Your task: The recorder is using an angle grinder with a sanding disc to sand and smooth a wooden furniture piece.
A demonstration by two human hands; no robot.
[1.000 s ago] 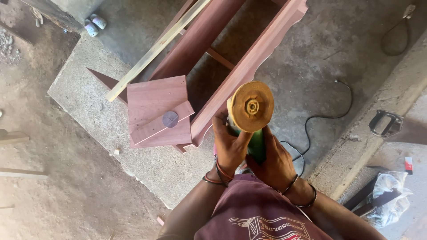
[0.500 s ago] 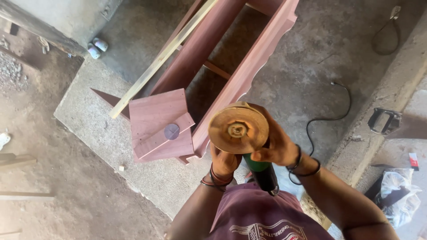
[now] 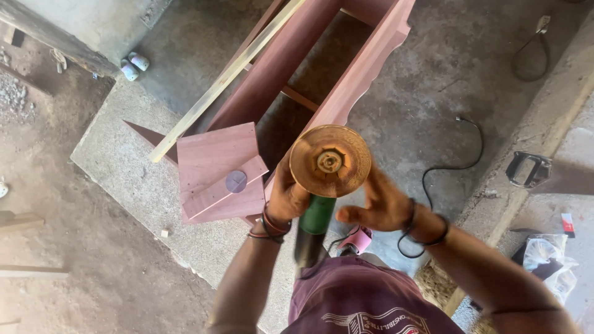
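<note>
At frame centre, the left hand (image 3: 286, 196) grips the green grinder (image 3: 317, 218) just under its head, disc (image 3: 330, 161) turned face-up toward the camera (hub exposed for access). The right hand (image 3: 377, 203) is spread open beside the disc, holding nothing.

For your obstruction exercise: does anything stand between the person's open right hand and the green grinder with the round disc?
Nothing visible does. The right hand is open just beside the grinder, with only a bare gap between them. The left hand holds the tool from the opposite side, below the disc.
</note>
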